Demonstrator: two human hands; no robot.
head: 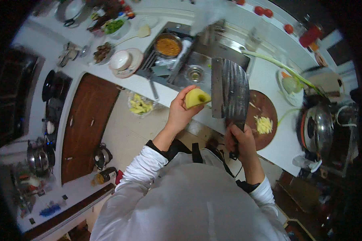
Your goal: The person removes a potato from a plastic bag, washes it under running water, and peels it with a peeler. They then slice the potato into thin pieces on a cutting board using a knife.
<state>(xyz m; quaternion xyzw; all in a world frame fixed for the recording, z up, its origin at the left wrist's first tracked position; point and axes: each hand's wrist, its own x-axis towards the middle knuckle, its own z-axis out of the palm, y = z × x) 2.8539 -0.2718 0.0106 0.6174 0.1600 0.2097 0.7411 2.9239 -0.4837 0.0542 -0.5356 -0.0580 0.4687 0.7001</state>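
Note:
My left hand (181, 112) holds a pale yellow-green piece of peeled vegetable (196, 98) with a dark spot on its face. Just right of it, a broad Chinese cleaver (230, 90) points away from me, its handle gripped in my right hand (242, 140). Blade and vegetable are close; whether they touch, I cannot tell. Beyond and below the right hand's side lies a round brown chopping board (267, 104) bearing a small heap of pale cut strips (264, 124). The steel sink (195, 73) is in front of my hands.
A pot of orange-brown food (168, 45) stands left of the sink. Stacked bowl and plates (120, 61) are further left. A long green onion (277, 62) crosses the right counter, near a plate of vegetables (290, 86) and a lidded pan (318, 129). A bag of peelings (140, 104) hangs or lies below the counter.

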